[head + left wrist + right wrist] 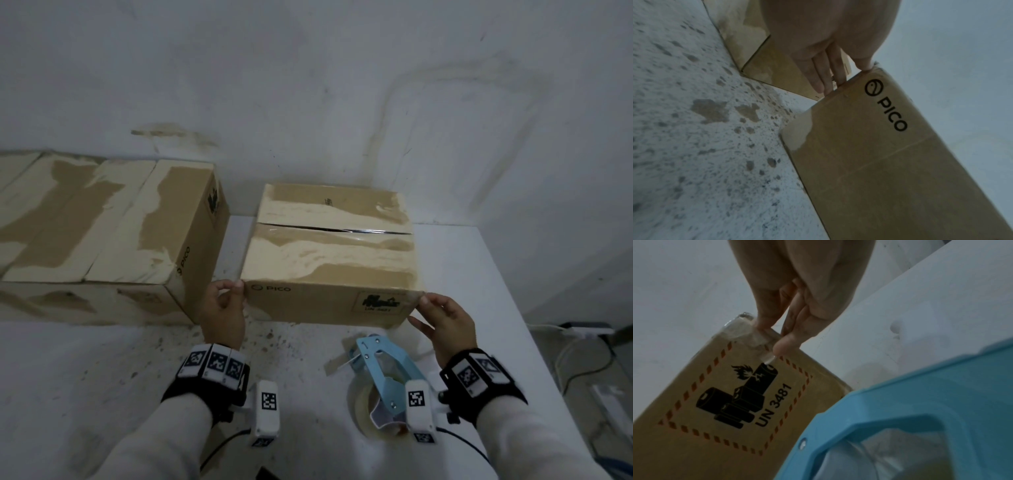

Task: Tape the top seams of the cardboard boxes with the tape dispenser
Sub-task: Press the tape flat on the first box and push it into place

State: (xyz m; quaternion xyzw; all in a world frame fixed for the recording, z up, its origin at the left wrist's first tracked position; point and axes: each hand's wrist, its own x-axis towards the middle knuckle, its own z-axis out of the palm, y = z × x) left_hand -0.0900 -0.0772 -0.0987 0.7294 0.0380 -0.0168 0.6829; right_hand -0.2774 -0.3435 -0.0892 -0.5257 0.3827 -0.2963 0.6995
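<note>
The cardboard box [330,253] stands on the white worktop [479,274], against the wall, with its top seam [334,229] running left to right across the person's front. The seam gapes slightly near its middle and carries no fresh tape; that is a judgement from the dark slit showing there. A second box [113,219] stands just to the left of the cardboard box, apart from it.

The left hand [224,310] grips the near left top corner of the cardboard box, thumb on the edge, fingers down the side. The right hand [443,325] pinches the near right top corner, where a scrap of clear tape [748,332] is stuck beside the battery hazard label [740,395].

The tape dispenser [383,380], blue with a clear roll, lies on the worktop in front of the cardboard box, released by both hands. It lies directly beneath the right wrist, so the right hand is the nearer one. The seam lies beyond both hands, its long axis crosswise to the arms.
</note>
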